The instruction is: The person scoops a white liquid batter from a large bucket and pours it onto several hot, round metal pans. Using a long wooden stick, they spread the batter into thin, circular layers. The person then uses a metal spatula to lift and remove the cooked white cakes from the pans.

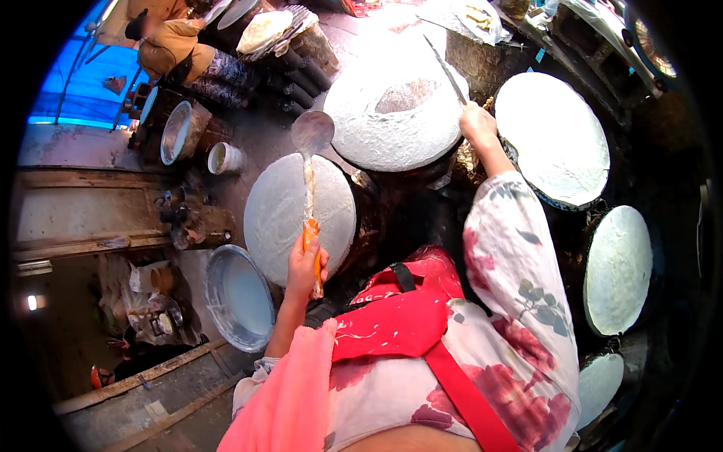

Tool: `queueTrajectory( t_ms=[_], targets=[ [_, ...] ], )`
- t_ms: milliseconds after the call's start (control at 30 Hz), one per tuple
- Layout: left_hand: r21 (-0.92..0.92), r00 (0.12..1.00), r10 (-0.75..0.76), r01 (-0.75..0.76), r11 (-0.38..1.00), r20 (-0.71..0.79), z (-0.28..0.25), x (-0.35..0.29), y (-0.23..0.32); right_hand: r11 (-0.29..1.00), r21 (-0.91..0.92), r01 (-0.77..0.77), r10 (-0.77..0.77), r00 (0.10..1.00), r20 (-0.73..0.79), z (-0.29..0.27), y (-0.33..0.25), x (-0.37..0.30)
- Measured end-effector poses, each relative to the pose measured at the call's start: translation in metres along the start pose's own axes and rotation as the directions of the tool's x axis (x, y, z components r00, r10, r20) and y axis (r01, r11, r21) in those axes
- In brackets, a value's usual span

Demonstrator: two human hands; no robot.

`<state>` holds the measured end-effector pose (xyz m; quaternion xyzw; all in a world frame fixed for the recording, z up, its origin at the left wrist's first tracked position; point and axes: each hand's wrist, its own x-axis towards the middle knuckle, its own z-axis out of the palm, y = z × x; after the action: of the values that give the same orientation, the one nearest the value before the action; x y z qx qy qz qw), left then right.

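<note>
My left hand (304, 265) grips the orange-wrapped handle of a ladle (312, 132), its round flat bowl pointing away from me. Under the ladle is a round, white-topped griddle (275, 207). Held by its near end in my right hand (480, 128) is a long, thin blade (446, 69), which reaches over the far edge of a larger round griddle (354, 124). White batter-like coating covers that griddle's top, with a greyish, thinner patch (407, 96) in the middle. Bright glare washes out its far side.
More white-topped round griddles (557, 139) curve down my right side, including one (619, 270) lower down. A basin of white liquid (239, 297) stands at left, a white bucket (226, 158) beyond it. Another person (177, 49) sits far left, near stacked flatbreads (265, 32).
</note>
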<state>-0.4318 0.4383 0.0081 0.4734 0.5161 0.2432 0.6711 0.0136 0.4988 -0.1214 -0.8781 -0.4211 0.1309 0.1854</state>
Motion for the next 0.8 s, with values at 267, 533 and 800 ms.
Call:
queueTrajectory(
  t_ms=[267, 533, 800],
  targets=[
    [-0.047, 0.998, -0.021, 0.018, 0.999, -0.065, -0.011, -0.004, -0.004, 0.995, 0.084, 0.052, -0.046, 0.996, -0.071, -0.013, -0.006, -0.113],
    [-0.095, 0.998, -0.039, 0.044, 0.995, 0.054, 0.008, 0.003, 0.008, 0.988, -0.142, 0.052, -0.060, 0.997, -0.052, 0.013, -0.005, -0.066],
    [-0.029, 0.997, -0.034, 0.037, 0.999, 0.074, 0.010, 0.006, 0.013, 0.979, -0.055, 0.196, -0.195, 0.981, 0.018, -0.005, -0.015, -0.079]
  ],
)
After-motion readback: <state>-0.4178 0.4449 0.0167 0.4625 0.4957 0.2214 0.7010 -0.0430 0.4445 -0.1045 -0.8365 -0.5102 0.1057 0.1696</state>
